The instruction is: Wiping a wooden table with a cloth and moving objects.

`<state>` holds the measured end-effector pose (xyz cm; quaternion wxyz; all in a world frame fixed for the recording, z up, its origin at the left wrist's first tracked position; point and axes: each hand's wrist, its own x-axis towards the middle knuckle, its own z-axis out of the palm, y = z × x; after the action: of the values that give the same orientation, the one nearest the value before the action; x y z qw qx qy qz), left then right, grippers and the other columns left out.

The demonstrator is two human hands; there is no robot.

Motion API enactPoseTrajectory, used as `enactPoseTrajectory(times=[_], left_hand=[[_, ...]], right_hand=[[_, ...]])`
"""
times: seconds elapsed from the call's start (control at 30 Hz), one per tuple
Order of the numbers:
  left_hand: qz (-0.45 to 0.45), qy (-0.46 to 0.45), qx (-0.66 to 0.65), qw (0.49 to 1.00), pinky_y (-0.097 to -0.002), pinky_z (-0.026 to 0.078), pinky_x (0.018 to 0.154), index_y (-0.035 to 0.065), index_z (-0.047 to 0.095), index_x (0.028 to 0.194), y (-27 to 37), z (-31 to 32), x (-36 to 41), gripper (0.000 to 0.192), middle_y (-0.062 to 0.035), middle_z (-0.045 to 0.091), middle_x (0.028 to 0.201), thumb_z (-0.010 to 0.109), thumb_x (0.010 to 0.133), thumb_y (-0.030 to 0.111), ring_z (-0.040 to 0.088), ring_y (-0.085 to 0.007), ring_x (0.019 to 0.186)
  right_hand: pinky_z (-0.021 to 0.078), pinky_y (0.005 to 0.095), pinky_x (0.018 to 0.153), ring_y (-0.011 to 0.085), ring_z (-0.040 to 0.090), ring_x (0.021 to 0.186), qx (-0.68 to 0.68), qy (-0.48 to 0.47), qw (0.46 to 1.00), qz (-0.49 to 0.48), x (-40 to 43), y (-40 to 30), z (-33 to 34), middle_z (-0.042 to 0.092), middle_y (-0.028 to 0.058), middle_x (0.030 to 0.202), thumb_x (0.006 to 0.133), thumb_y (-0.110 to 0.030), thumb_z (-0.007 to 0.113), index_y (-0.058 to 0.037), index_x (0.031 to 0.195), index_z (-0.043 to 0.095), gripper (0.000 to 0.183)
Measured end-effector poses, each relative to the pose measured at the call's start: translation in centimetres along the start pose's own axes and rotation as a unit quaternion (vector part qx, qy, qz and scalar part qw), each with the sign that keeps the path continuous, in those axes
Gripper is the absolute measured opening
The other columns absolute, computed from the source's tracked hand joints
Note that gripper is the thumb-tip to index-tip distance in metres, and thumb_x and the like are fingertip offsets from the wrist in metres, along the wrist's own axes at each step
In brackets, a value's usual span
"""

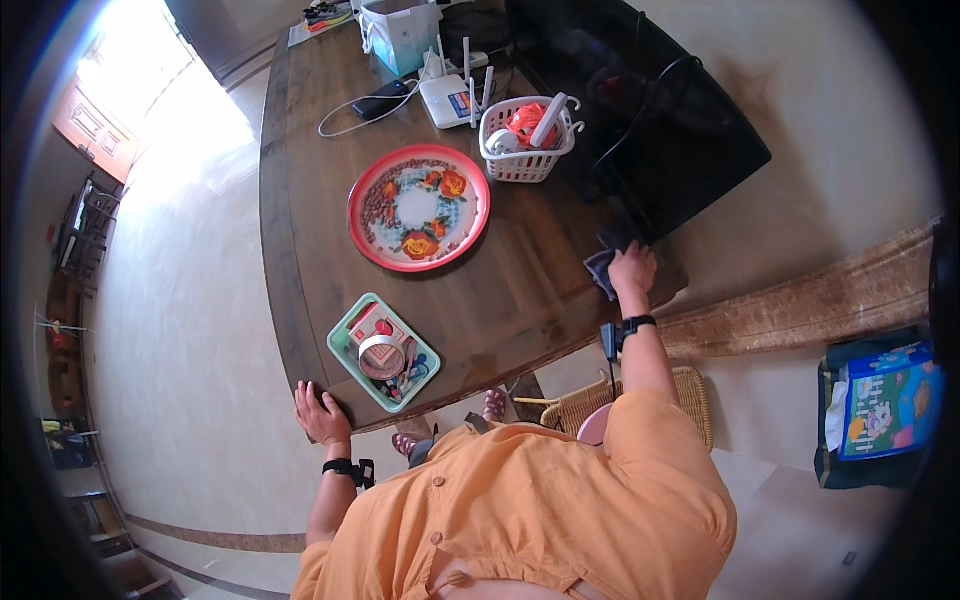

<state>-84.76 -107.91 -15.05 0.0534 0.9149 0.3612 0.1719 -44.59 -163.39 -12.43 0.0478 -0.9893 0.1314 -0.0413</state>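
Observation:
My right hand presses a dark cloth onto the right end of a dark wooden table, close by the foot of a black television. My left hand rests with fingers spread on the near left corner of the table and holds nothing. Just beyond it stands a green plastic basket with a roll of tape, a box and small items. Farther back lies a round red-rimmed tray, painted with flowers and bearing brown beans or nuts along its left part.
A white basket with red cord stands beside a white router. Behind are a black power bank with a cable and a paper bag. A wicker chair stands below the table's near edge.

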Motion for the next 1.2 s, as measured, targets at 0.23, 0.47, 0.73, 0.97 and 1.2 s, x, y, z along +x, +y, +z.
enactPoseTrajectory(times=[0.23,0.47,0.73,0.97,1.2], left_hand=[[-0.002,0.006,0.008,1.0,-0.0496,0.023,0.117,0.0118,0.052,0.138,0.3,-0.5,-0.4,0.044,-0.004,0.044,0.154,0.051,0.098,0.028,0.035,-0.0244,0.145],[0.013,0.001,0.0,1.0,-0.0493,0.023,0.117,0.0126,0.052,0.139,0.5,-0.1,0.2,0.043,-0.0043,0.044,0.154,0.05,0.099,0.029,0.036,-0.0249,0.145],[-0.006,0.004,0.014,1.0,-0.0486,0.024,0.117,0.0135,0.052,0.139,-0.3,0.1,-0.2,0.043,-0.004,0.044,0.154,0.05,0.099,0.03,0.036,-0.0242,0.145],[-0.01,-0.001,0.025,1.0,-0.0495,0.024,0.116,0.014,0.053,0.138,0.6,0.3,0.0,0.044,-0.0034,0.045,0.153,0.052,0.097,0.031,0.036,-0.0229,0.144],[-0.022,0.002,0.021,1.0,-0.0487,0.025,0.117,0.0145,0.052,0.14,0.1,-0.1,-0.4,0.045,-0.0043,0.045,0.153,0.052,0.098,0.031,0.036,-0.0237,0.145]], right_hand=[[0.034,0.0563,0.11,0.0508,0.042,0.131,0.021,0.022,0.999,0.033,-2.8,-5.2,-1.6,0.048,0.0362,0.136,0.093,-0.044,0.057,0.0004,0.135,0.053,0.061],[0.0301,0.0546,0.115,0.0506,0.037,0.136,0.154,0.072,0.945,-0.278,-10.6,-15.9,2.0,0.047,0.0335,0.141,0.087,-0.04,0.065,-0.0035,0.132,0.053,0.059],[0.0418,0.0522,0.101,0.0394,0.055,0.119,0.152,0.085,0.928,-0.331,-12.6,-5.5,-1.5,0.062,0.0207,0.123,0.076,-0.016,0.072,-0.0078,0.118,0.061,0.044],[0.0407,0.0538,0.106,0.0477,0.05,0.124,0.044,0.138,0.989,0.013,-2.6,11.6,1.1,0.054,0.0301,0.135,0.091,-0.027,0.064,-0.001,0.127,0.057,0.045],[0.0445,0.0546,0.094,0.0447,0.054,0.109,0.118,0.109,0.963,-0.215,-10.0,-2.7,-0.1,0.062,0.0263,0.111,0.083,-0.019,0.068,-0.0006,0.115,0.058,0.038]])
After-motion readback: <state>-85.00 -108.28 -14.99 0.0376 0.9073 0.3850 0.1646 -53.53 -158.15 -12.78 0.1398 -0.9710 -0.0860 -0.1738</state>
